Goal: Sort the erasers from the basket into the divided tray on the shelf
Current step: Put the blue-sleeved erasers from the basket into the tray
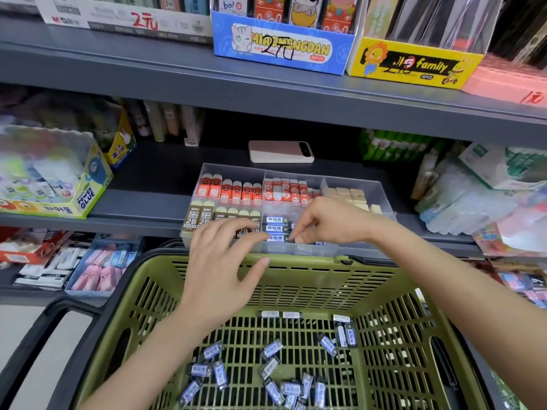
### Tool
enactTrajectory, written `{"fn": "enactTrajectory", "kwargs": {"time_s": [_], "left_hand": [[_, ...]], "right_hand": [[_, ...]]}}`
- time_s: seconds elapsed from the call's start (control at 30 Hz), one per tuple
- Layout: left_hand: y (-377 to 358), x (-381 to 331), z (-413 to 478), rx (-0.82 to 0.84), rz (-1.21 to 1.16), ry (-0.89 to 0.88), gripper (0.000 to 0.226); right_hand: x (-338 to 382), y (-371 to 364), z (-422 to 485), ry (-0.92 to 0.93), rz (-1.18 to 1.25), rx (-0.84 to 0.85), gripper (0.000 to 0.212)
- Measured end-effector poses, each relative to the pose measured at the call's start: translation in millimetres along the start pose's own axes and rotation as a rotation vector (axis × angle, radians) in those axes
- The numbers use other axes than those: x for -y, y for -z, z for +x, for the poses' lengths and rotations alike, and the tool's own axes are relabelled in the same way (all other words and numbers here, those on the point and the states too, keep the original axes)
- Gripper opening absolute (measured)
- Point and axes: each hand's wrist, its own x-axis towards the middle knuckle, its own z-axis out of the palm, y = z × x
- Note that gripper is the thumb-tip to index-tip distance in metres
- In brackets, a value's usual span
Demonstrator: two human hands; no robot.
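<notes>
Loose erasers (272,350) with blue-and-white labels lie scattered over the floor of the green basket (296,270), most toward its near edge, with a few by its far wall and right side. Both forearms reach over the basket to the shelf (142,202) behind it.

The left hand (225,261) hovers above the basket's far rim with fingers spread and nearly straight, holding nothing. Its upper fingers lie over the front edge of the tray (355,184), and the forefinger's tip sits just beside a blue eraser (278,238); whether it touches cannot be told. The right hand (328,220) has its fingers curled, with thumb and forefinger pinching the right end of that eraser. This eraser is the nearest of 3 lying in a row in the tray's front middle compartment.

The clear tray stands at the front edge of the shelf. Brown 2B erasers (204,217) fill its front left compartment, red ones (233,190) the back left, red-and-white ones (285,190) the back middle, and plain cream ones (349,195) the back right.

Behind the tray, toward the back of the shelf, lies a pink phone (281,151). A glue box (85,199) stands at the shelf's left end. On the shelf above, a blue box (281,48) and a yellow box (414,65) stand side by side.
</notes>
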Motion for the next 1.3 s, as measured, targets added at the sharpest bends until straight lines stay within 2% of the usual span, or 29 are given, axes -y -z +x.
{"fn": "enactTrajectory", "kwargs": {"time_s": [0.2,0.37,0.47,0.6,0.83,0.97,1.1,1.2,1.27,1.3], "left_hand": [[0.9,-1.0,-0.1,0.012,-0.007,0.012,0.038],[1.6,-1.5,-0.5,0.023,-0.019,0.032,0.038],[1.3,-1.7,-0.8,0.029,-0.026,0.040,0.039],[1.6,-1.2,-1.0,0.022,-0.043,0.043,0.038],[0.1,0.5,-0.6,0.005,-0.058,0.043,0.038],[0.0,1.8,-0.9,-0.006,-0.062,0.037,0.038],[-0.3,2.4,-1.0,-0.014,-0.073,0.025,0.039],[0.4,2.2,-2.1,-0.052,-0.081,0.014,0.037],[1.9,0.4,-2.5,-0.125,-0.102,0.003,0.033],[2.1,-0.6,-3.8,-0.171,-0.124,-0.009,0.030]], "right_hand": [[-3.2,0.9,-4.9,-0.004,0.069,-0.062,0.025],[-2.4,-3.5,-8.9,-0.033,0.132,-0.016,0.039],[3.5,-9.7,-4.6,-0.103,0.002,-0.068,0.044],[9.9,-8.6,3.9,-0.223,-0.042,-0.002,0.045],[8.9,-8.5,12.0,-0.291,-0.072,0.040,0.050],[8.7,-5.5,5.1,-0.237,0.105,0.013,0.040],[5.3,1.2,-10.5,-0.167,0.231,-0.100,0.034],[7.7,-2.3,-31.6,-0.071,0.234,-0.330,0.040],[14.4,-14.0,-52.2,0.012,0.380,-0.503,0.034],[19.0,-23.9,-62.9,0.051,0.497,-0.536,0.031]]}}
